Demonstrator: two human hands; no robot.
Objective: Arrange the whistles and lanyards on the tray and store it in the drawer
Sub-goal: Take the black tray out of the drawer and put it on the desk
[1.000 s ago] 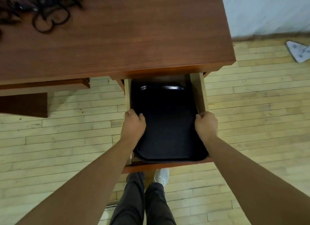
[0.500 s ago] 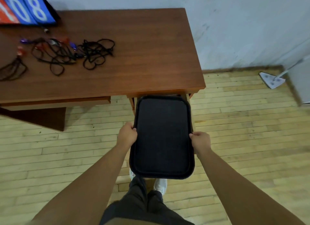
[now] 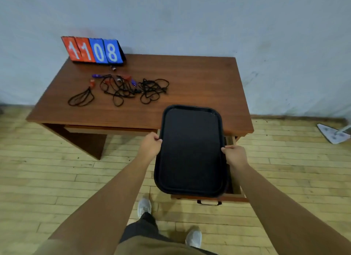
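I hold a black rectangular tray [image 3: 190,150] in the air, its far end over the desk's front edge. My left hand [image 3: 151,147] grips its left rim and my right hand [image 3: 234,156] grips its right rim. Below the tray the desk drawer [image 3: 234,196] stands pulled out, mostly hidden by the tray. A tangle of black lanyards [image 3: 133,89] with red and purple whistles [image 3: 126,77] lies on the left half of the wooden desk [image 3: 199,80]. One more looped lanyard [image 3: 81,99] with a red whistle lies apart at the left.
A red and blue flip scoreboard [image 3: 94,49] reading 1108 stands at the desk's back left against the grey wall. A white mop head [image 3: 332,134] lies on the wood floor at the right. My legs and white shoes are below the drawer.
The tray has come up out of the drawer and moved forward over the desk's edge, still held by both hands. My view has lifted and pulled back, showing the whole desk.
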